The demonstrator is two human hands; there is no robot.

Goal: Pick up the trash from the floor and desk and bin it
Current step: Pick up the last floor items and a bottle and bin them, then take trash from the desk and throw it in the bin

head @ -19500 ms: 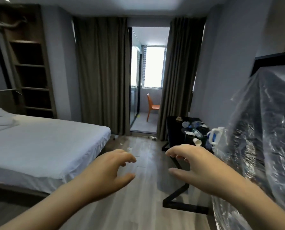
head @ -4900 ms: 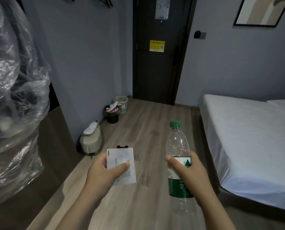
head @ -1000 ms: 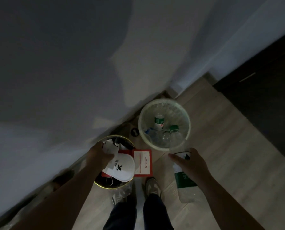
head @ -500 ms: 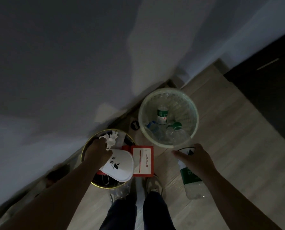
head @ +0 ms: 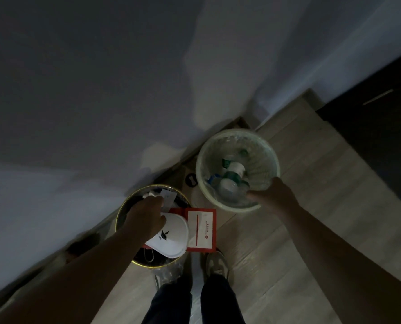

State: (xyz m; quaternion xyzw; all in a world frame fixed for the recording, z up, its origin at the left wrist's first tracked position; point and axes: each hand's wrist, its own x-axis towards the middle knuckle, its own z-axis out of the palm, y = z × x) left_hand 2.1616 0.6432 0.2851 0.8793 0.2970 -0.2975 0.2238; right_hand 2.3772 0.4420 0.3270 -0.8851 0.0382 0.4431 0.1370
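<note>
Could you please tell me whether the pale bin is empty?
Not empty: several plastic bottles lie inside the pale bin, one with a green label.

Left hand (head: 145,218) hides its fingers; right hand (head: 274,195) fingers (head: 253,196) blur.

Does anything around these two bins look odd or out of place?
Yes. The dark bin looks overfull: a white slipper and a red-and-white card lie across its near rim, sticking out instead of sitting inside.
</note>
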